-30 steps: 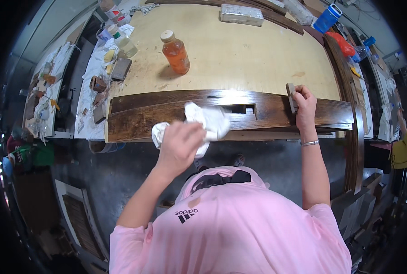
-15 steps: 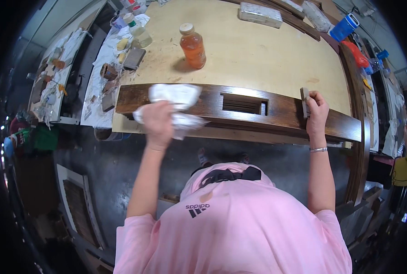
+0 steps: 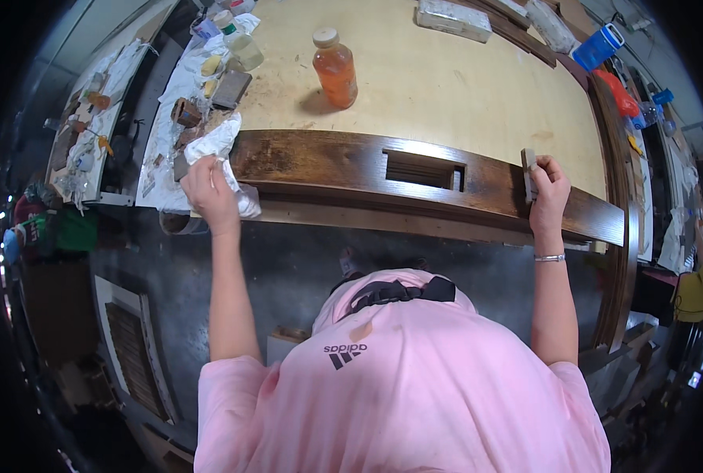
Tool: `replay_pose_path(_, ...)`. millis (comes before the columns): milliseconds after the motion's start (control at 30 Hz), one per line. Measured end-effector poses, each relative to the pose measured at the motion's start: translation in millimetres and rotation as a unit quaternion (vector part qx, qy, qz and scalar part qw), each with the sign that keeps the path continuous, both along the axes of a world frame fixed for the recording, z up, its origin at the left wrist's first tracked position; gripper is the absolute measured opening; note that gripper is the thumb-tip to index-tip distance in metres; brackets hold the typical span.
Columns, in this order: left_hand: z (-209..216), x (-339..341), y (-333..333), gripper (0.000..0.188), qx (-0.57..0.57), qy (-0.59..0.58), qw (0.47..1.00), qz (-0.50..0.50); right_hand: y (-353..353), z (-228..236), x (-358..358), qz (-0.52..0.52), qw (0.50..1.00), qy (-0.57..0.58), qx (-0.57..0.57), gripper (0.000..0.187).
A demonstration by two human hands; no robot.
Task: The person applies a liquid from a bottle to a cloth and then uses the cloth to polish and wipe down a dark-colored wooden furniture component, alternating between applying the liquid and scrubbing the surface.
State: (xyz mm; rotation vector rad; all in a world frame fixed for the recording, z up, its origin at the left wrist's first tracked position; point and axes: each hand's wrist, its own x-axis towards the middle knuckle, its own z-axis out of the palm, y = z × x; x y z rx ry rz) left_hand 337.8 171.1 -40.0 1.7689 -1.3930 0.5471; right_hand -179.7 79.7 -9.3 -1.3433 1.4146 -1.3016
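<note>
A dark brown stained board [image 3: 312,158] with a rectangular slot lies along the near edge of the pale worktable [image 3: 422,87]. My left hand [image 3: 212,193] is closed on a crumpled white cloth [image 3: 216,140], which drapes over the board's left end. Toward the right end, my right hand [image 3: 549,189] pinches a small grey-brown block [image 3: 529,169], like a sanding block, at the board's surface. Its lower part is hidden by my fingers. Beyond the board stands an upright capped bottle [image 3: 335,75] of orange-amber liquid.
Left of the board, a white sheet [image 3: 160,158] carries a clear bottle [image 3: 245,52], a dark rectangular block [image 3: 231,89] and a brown cup-like piece [image 3: 185,113]. At the far right are a white wrapped block [image 3: 454,20], a blue container [image 3: 597,47] and a red bag [image 3: 616,93].
My left hand has swept the white cloth leftward along the board to its left end. My right hand and the small block have stayed in place.
</note>
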Motion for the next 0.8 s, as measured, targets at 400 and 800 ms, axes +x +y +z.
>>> replay_pose_path(400, 24.9, -163.8, 3.2, 0.013, 0.025, 0.126, 0.965, -0.231, 1.1, 3.2, -10.2, -0.060, 0.997, 0.052, 0.001, 0.020)
replay_pose_path(800, 39.7, -219.3, -68.1, 0.009, 0.157, -0.005, 0.922, -0.355, 91.3, 8.8, -44.4, -0.264, 0.950, 0.154, -0.063, 0.018)
